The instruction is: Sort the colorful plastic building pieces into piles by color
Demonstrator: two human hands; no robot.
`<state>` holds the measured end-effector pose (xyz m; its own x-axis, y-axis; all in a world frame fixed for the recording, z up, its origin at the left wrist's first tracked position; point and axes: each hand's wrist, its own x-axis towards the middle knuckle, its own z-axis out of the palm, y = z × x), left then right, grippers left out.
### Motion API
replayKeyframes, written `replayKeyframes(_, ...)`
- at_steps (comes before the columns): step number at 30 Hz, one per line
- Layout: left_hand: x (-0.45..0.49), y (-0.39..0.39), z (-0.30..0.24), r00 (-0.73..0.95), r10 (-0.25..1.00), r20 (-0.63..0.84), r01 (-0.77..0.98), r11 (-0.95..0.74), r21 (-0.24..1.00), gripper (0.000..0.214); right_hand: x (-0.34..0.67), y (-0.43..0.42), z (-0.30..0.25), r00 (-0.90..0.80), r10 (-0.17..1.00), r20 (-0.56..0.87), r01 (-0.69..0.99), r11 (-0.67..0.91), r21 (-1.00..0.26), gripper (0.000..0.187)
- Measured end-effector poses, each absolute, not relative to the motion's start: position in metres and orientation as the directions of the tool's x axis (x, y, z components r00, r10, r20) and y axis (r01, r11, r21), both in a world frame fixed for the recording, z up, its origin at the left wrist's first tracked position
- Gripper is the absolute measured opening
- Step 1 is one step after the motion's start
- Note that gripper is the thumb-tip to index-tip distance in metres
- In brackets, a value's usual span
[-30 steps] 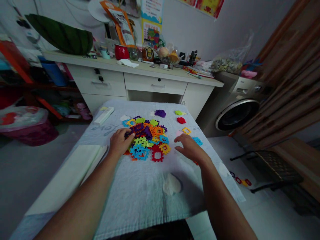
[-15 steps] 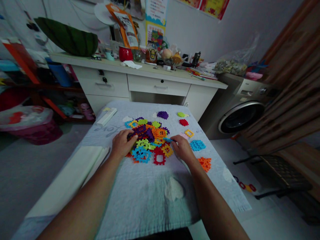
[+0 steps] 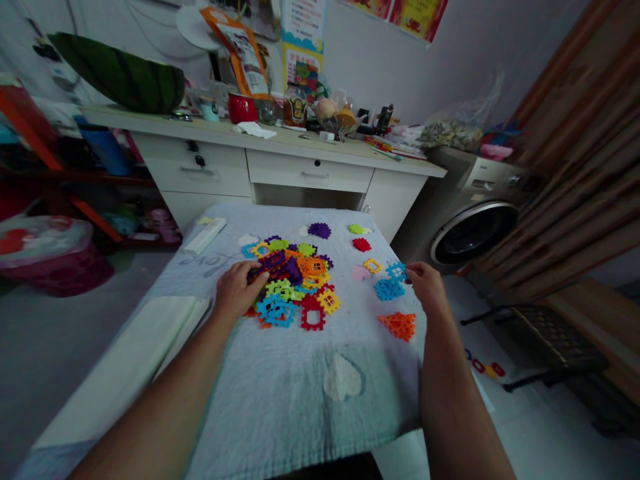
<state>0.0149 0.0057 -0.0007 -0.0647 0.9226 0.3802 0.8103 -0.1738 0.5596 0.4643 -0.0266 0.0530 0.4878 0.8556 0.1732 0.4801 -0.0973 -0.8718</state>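
Note:
My right hand (image 3: 426,283) pinches a blue interlocking building piece (image 3: 397,271) with window-like openings by its edge. It hangs just above a small heap of blue pieces (image 3: 389,289) on the right of the cloth. At the left side of the mixed pile, my left hand (image 3: 239,285) has its thumb and fingers closed around the edge of purple building pieces (image 3: 273,265); its fingertips are partly hidden. Orange (image 3: 314,267), yellow (image 3: 329,301), red (image 3: 313,316), green (image 3: 283,289) and blue pieces (image 3: 277,310) lie overlapping in this pile.
On the cloth-covered table (image 3: 280,393) sit separate purple (image 3: 320,230), red (image 3: 361,245), green (image 3: 357,229), yellow (image 3: 373,266) and orange pieces (image 3: 400,326). White long boxes (image 3: 130,360) lie along the left. Behind stands a cluttered white desk (image 3: 310,175); a washing machine (image 3: 470,213) is right.
My right hand has carried the blue piece from the pile rightward to the blue heap. My left hand stays at the pile. The view has shifted slightly.

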Motion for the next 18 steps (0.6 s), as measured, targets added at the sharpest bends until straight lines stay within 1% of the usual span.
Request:
replayKeyframes(3,0.015,0.005,0.000,-0.061,0.925,0.376,0.804,-0.178,0.568,0.040,0.475,-0.028,0.036,0.538,0.828,0.159,0.493,-0.156,-0.856,0.027)
replayKeyframes(6,0.015,0.004,0.000,-0.065,0.923,0.379,0.799,-0.179,0.574,0.041,0.480,-0.028,0.024,0.537,0.823,0.186,0.561,-0.184,-0.807,0.028)
replayKeyframes(8,0.015,0.004,0.000,-0.065,0.923,0.380,0.800,-0.179,0.573,0.041,0.481,-0.028,0.022,0.526,0.819,0.228,0.650,-0.214,-0.729,0.027)
replayKeyframes(10,0.015,0.004,-0.001,-0.062,0.922,0.382,0.800,-0.183,0.571,0.040,0.480,-0.029,0.022,0.512,0.816,0.269,0.738,-0.258,-0.624,0.025)
replayKeyframes(12,0.015,0.005,-0.002,-0.063,0.920,0.386,0.800,-0.185,0.570,0.040,0.479,-0.031,0.024,0.505,0.818,0.275,0.785,-0.303,-0.541,0.023)
replayKeyframes(13,0.015,0.005,-0.002,-0.065,0.919,0.388,0.800,-0.184,0.570,0.040,0.478,-0.032,0.025,0.505,0.820,0.269,0.793,-0.318,-0.520,0.023)
replayKeyframes(15,0.014,0.005,-0.003,-0.066,0.920,0.387,0.801,-0.183,0.569,0.041,0.476,-0.033,0.027,0.513,0.816,0.267,0.793,-0.332,-0.510,0.024)
replayKeyframes(18,0.014,0.006,-0.003,-0.062,0.922,0.382,0.802,-0.182,0.569,0.042,0.472,-0.034,0.036,0.522,0.793,0.314,0.785,-0.304,-0.539,0.028)
